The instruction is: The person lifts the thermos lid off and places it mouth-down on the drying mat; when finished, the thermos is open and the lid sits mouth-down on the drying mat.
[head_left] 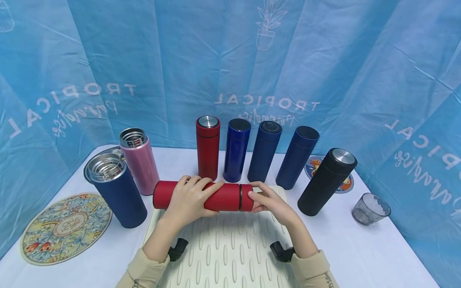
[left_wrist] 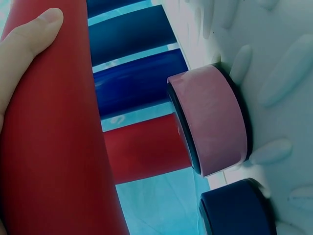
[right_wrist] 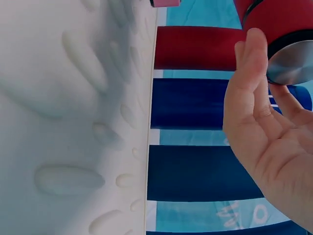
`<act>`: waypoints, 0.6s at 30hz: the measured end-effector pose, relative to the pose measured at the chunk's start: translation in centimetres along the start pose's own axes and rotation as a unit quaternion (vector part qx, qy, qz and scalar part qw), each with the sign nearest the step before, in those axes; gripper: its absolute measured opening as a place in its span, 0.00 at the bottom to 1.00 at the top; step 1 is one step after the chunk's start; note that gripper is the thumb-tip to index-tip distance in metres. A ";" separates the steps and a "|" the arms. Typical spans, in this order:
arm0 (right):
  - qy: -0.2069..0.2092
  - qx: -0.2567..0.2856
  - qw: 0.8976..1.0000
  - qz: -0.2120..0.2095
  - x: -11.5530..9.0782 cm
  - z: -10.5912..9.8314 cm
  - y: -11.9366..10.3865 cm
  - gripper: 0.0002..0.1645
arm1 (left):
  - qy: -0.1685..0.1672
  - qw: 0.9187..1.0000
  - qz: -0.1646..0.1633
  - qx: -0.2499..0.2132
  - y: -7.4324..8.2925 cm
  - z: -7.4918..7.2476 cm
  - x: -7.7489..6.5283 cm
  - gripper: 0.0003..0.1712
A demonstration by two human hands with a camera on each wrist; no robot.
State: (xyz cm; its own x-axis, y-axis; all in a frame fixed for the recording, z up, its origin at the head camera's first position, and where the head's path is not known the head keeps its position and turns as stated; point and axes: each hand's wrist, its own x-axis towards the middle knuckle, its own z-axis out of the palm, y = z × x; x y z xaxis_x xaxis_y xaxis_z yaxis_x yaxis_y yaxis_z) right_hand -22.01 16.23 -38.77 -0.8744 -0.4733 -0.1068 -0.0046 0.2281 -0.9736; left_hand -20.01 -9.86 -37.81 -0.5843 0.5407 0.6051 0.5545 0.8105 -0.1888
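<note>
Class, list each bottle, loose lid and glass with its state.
Held red bottle: sideways, capped
Standing red bottle: upright, capped
Pink bottle: upright, uncapped
Left navy bottle: upright, uncapped
Glossy blue bottle: upright, capped
Middle navy bottle: upright, capped
Right navy bottle: upright, capped
Black bottle: upright, capped
Pink lid: detached, on white mat
Navy lid: detached, on white mat
Glass: upright

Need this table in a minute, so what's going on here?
A person's left hand holds the body of a red vacuum flask on its side over a white textured mat, while the right hand grips its red lid, which is in place. At the left, a pink flask and a navy flask stand open; a pink lid and a navy lid sit on the mat. Five other flasks stand with lids on.
</note>
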 end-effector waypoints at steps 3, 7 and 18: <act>-0.006 0.015 1.000 -0.003 0.0 0.0 0.1 0.33 | -0.001 1.000 0.000 -0.002 0.0 0.1 0.0 0.46; -0.010 0.005 1.000 -0.014 0.0 -0.1 0.0 0.31 | -0.005 1.000 -0.002 -0.003 -0.1 0.0 0.0 0.46; -0.013 -0.031 0.997 -0.075 -0.2 -0.1 -0.1 0.36 | -0.003 1.000 -0.007 -0.010 0.0 -0.1 0.0 0.46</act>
State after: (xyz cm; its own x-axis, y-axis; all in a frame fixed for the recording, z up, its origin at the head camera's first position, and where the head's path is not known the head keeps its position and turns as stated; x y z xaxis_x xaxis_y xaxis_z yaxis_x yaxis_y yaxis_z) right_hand -21.89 16.35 -38.61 -0.8488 -0.5277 0.0324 -0.1641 0.2048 -0.9649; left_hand -19.98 -9.92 -37.77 -0.5955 0.5303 0.6034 0.5574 0.8137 -0.1649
